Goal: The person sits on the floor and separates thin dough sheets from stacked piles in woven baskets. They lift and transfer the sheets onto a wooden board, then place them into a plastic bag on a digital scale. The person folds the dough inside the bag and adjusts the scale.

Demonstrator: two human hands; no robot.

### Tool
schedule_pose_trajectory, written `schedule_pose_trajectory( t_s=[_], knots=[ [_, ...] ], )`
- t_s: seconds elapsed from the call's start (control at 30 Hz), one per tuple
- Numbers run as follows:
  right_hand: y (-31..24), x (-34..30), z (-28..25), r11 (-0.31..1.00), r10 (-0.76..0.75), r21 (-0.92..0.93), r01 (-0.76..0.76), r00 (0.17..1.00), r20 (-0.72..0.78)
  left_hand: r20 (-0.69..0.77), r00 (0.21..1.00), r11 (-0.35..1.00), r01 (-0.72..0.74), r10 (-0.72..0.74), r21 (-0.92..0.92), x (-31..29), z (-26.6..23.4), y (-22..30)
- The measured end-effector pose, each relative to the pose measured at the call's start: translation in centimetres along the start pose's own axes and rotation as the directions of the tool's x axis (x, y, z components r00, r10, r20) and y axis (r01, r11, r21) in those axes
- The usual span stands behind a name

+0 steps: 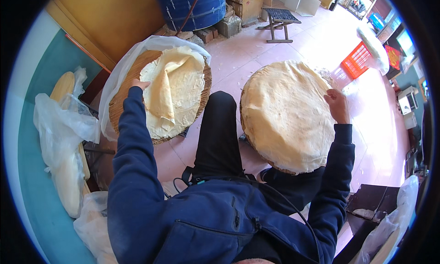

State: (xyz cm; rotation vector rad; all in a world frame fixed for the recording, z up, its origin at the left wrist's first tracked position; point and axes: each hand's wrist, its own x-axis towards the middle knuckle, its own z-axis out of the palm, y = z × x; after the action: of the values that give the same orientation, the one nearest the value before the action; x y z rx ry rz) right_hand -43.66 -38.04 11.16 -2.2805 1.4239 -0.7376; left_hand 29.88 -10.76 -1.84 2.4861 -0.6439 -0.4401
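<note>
Two large, thin, pale flatbread sheets lie on round woven mats in front of me. On the left mat, the smaller flatbread sheet is wrinkled, with a flap folded over its middle. My left hand pinches this sheet's left edge; part of its fingers is hidden. The right flatbread sheet spreads almost flat, covering nearly all of its mat. At its right rim my right hand is closed, with curled fingers gripping the sheet's edge.
Clear plastic film lies under the left mat. Farther off are a blue barrel, a small folding stool and a red plastic crate. Plastic-wrapped pale bundles lean by the left wall. A dark box stands at lower right.
</note>
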Motion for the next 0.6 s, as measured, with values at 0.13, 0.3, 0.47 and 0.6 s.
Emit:
schedule_pose_trajectory(
  t_s=[0.13, 0.3, 0.47, 0.6],
  knots=[
    [-1.9, -0.6, 0.4, 0.995, -0.036, 0.099, 0.031, 0.998, 0.051, -0.091, 0.906, 0.909, -0.405, 0.414, 0.098, -4.7, -5.0, 6.1],
    [-6.7, -0.6, 0.8, 0.987, -0.114, 0.131, 0.098, 0.985, 0.127, -0.098, 0.723, 0.716, -0.641, 0.684, 0.276, -11.6, -14.0, 16.3],
    [-13.7, 0.2, 3.4, 0.937, -0.308, 0.226, 0.265, 0.933, 0.183, -0.034, 0.552, 0.518, -0.759, 0.833, 0.395, -16.4, -21.2, 22.7],
    [-19.9, 0.3, 6.6, 0.810, -0.492, 0.408, 0.421, 0.867, 0.083, -0.044, 0.437, 0.425, -0.841, 0.898, 0.335, -20.7, -25.3, 27.0]
  ],
)
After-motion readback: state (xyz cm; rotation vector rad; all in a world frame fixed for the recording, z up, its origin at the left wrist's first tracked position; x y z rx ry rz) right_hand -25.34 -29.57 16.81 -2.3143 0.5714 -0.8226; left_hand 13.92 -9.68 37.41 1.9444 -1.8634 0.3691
